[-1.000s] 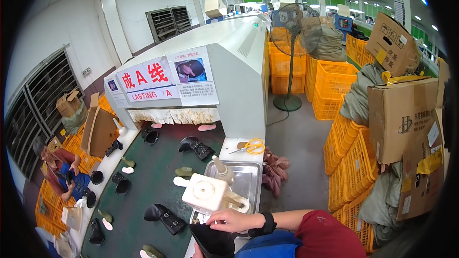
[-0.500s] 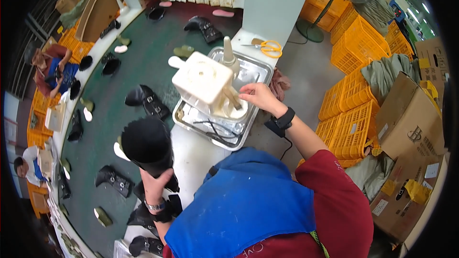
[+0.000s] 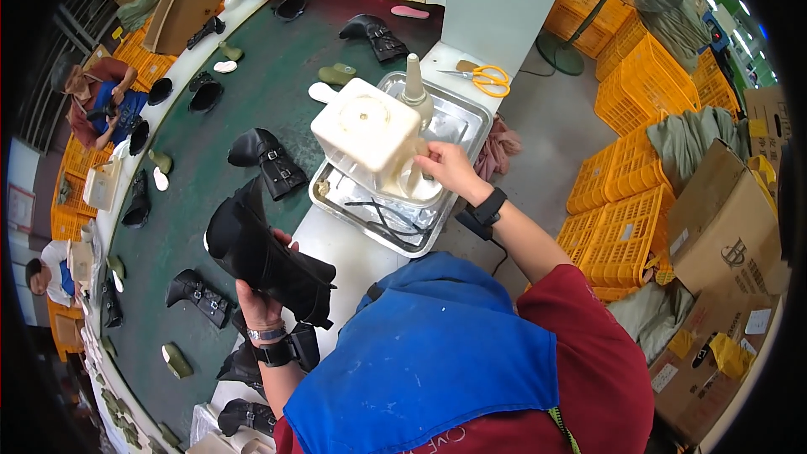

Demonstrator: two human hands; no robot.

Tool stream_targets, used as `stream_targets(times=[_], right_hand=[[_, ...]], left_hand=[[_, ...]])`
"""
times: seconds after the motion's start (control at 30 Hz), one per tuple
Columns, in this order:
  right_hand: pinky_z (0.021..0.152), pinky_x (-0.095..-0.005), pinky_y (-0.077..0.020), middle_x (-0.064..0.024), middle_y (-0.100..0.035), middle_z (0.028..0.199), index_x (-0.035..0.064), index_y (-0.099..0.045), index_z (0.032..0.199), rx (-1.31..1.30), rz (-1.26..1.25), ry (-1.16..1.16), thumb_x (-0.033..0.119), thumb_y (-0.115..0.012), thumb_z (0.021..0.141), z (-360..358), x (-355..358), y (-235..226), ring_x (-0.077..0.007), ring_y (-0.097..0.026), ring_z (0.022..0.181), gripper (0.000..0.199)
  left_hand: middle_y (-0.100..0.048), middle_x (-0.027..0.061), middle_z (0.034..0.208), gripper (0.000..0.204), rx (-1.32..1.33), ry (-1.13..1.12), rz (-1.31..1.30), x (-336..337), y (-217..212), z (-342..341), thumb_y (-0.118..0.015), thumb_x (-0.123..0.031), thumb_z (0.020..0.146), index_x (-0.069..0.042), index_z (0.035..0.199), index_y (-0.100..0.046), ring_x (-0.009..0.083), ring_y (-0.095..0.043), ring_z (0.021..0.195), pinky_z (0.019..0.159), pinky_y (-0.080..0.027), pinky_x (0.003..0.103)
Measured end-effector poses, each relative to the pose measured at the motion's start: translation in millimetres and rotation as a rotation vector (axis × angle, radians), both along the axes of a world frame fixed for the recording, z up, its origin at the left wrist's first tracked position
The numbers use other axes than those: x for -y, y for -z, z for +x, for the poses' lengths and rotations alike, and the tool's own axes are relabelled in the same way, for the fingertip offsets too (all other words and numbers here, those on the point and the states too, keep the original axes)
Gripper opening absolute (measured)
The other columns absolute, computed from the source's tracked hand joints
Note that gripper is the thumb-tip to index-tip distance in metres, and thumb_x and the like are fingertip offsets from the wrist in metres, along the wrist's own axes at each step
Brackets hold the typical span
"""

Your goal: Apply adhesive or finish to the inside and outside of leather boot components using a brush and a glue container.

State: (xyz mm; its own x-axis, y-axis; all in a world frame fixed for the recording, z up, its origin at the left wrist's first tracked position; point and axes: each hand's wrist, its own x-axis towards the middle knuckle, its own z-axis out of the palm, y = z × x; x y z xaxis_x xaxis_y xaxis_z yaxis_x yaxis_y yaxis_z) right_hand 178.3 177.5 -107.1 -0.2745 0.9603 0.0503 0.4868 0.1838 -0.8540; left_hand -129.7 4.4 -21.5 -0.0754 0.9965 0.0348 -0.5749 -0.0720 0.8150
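Note:
My left hand point(image 3: 262, 301) grips a black boot point(image 3: 261, 256), held above the white table edge beside the green conveyor belt point(image 3: 210, 176). My right hand point(image 3: 444, 170) reaches forward and rests against a cream-coloured machine with a square top point(image 3: 367, 130) standing in a metal tray point(image 3: 454, 130). The fingers close on a part at the machine's side; what they hold is hidden. A cream cone-shaped nozzle point(image 3: 413, 84) rises behind the machine. Black cables point(image 3: 382, 217) lie in the tray's near end.
More black boots point(image 3: 271, 161) and pale insoles lie along the belt. Yellow scissors point(image 3: 486, 78) lie past the tray. Other people point(image 3: 97, 97) work at the belt's far left. Yellow crates point(image 3: 626, 193) and cardboard boxes point(image 3: 731, 227) stand on the right.
My head tilted down from the room to the table. My left hand lifted the black boot higher and closer to the tray. My right hand stays at the machine.

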Motion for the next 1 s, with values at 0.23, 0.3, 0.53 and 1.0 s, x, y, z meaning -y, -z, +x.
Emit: stream_targets(times=[0.23,0.3,0.53,1.0], right_hand=[[0.053,-0.0327,-0.0451,-0.0133,-0.059,0.062,0.0009,-0.055,0.075,-0.097,0.094,0.185,0.019,-0.058,0.080,23,14,-12,-0.0258,-0.060,0.058,0.019],[0.053,-0.0327,-0.0454,-0.0138,-0.059,0.062,0.0003,-0.056,0.075,-0.028,0.071,0.203,0.018,-0.058,0.079,27,17,-11,-0.0263,-0.060,0.057,0.018],[0.051,-0.0326,-0.0454,-0.0143,-0.058,0.059,-0.0017,-0.057,0.077,0.017,0.166,0.254,0.017,-0.059,0.077,37,17,-15,-0.0259,-0.060,0.055,0.019],[0.054,-0.0194,-0.0437,-0.0023,-0.057,0.071,0.0001,-0.055,0.101,-1.082,-0.496,-0.098,0.024,-0.047,0.090,31,16,-116,-0.0061,-0.052,0.059,0.027]], left_hand=[[-0.047,0.0143,0.115,0.090,0.037,0.051,-0.022,-14,7,-7,-0.066,-0.058,0.063,-0.002,0.126,-0.035,0.0261,-0.047,0.107,0.096,-0.036,0.042],[-0.051,0.0134,0.110,0.088,-0.265,0.327,-0.018,-19,6,-11,-0.069,-0.057,0.060,-0.002,0.122,-0.040,0.0248,-0.051,0.101,0.090,-0.041,0.039],[-0.056,0.0169,0.108,0.101,-0.278,0.573,-0.087,-28,29,-10,-0.079,-0.052,0.045,0.001,0.122,-0.041,0.0288,-0.054,0.099,0.086,-0.044,0.040],[-0.052,0.0165,0.114,0.095,-0.095,0.862,-0.196,-48,61,21,-0.080,-0.041,0.053,-0.001,0.127,-0.036,0.0267,-0.055,0.099,0.087,-0.044,0.041]])
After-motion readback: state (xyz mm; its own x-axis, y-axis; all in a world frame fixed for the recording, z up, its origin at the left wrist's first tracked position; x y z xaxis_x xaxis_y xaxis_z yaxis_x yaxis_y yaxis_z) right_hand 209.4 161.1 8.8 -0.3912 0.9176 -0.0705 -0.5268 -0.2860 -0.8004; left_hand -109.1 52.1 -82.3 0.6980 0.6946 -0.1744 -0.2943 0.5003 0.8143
